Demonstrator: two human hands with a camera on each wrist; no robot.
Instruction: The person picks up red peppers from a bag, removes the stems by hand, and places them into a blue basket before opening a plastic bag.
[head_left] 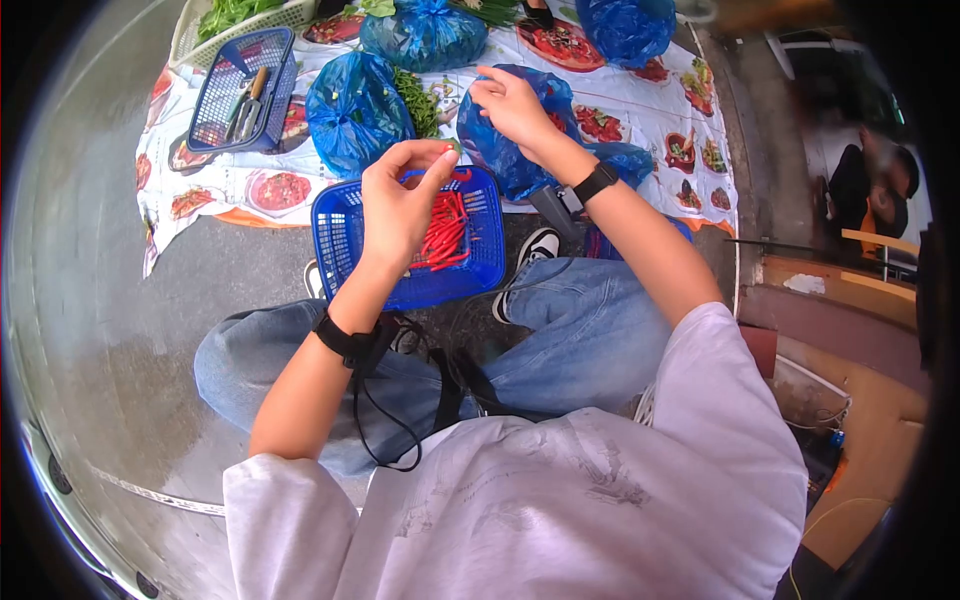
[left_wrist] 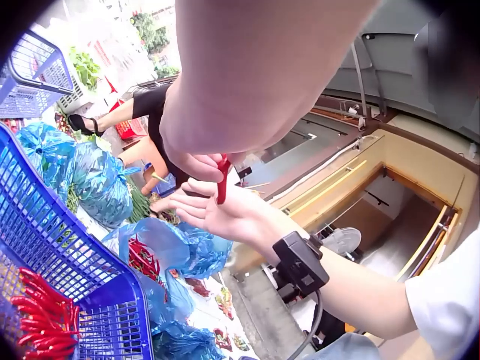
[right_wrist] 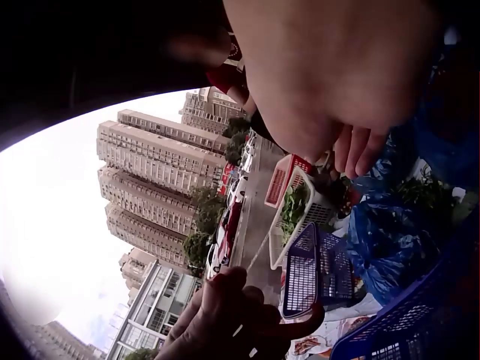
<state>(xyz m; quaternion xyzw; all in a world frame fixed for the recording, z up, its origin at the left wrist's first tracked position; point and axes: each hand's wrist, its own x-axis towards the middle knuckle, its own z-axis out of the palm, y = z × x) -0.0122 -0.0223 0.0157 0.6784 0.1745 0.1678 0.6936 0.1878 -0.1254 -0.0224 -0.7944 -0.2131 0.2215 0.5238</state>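
My left hand (head_left: pixel 400 200) is raised over the near edge of a blue plastic basket (head_left: pixel 325 245) and pinches a red chili pepper (left_wrist: pixel 223 180) between thumb and fingers. Its green stem end shows at the fingertips in the head view. Inside the basket lies a pile of red chilies (head_left: pixel 445 232). To the right and farther out, my right hand (head_left: pixel 518 115) hovers above a blue plastic bag (head_left: pixel 485 150), its fingers loosely extended and holding nothing. More red chilies (left_wrist: pixel 141 259) show in that bag's mouth in the left wrist view.
A smaller blue basket (head_left: pixel 200 125) with wooden-handled tools stands at the left on a printed cloth (head_left: pixel 225 180). Other blue bags (head_left: pixel 355 110) and leafy greens (head_left: pixel 418 100) sit at the back. Crossed legs in jeans (head_left: pixel 590 310) flank the near side of the chili basket.
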